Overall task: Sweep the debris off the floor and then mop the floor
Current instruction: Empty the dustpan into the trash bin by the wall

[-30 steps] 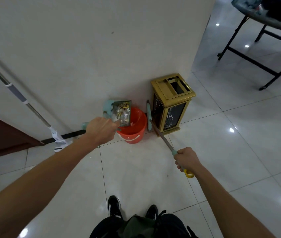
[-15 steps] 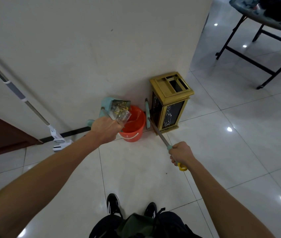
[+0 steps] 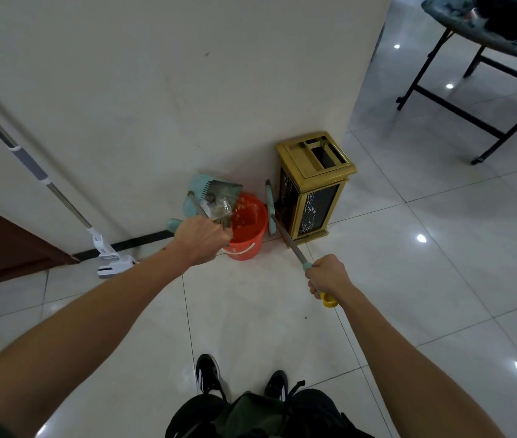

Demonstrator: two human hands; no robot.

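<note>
- Glossy pale floor tiles [image 3: 377, 279] run to a white wall [image 3: 187, 90]; the work sits at the wall's foot, ahead of the person's shoes.
- Dustpan [image 3: 216, 197]: tilted, mouth down and to the right, over the near-left rim of the orange bucket [image 3: 246, 230]. Debris [image 3: 219, 207] clings at its lower lip, just above the bucket opening.
- Left hand [image 3: 201, 238]: fist clamped on the dustpan's handle, touching the bucket's left side in view. It is the nearer hand to the bucket.
- Right hand [image 3: 326, 276]: clamped on the broom handle [image 3: 292, 246], whose long axis runs from the hand up and left to the broom head [image 3: 270, 208], standing between bucket and gold bin [image 3: 314, 188].
- Judgement: tipping is under way; the load must fall rightward and down, so the pan lip must stay inside the rim.
- Mop [image 3: 61, 197]: leans on the wall well to the left, unused; mopping not yet begun.
</note>
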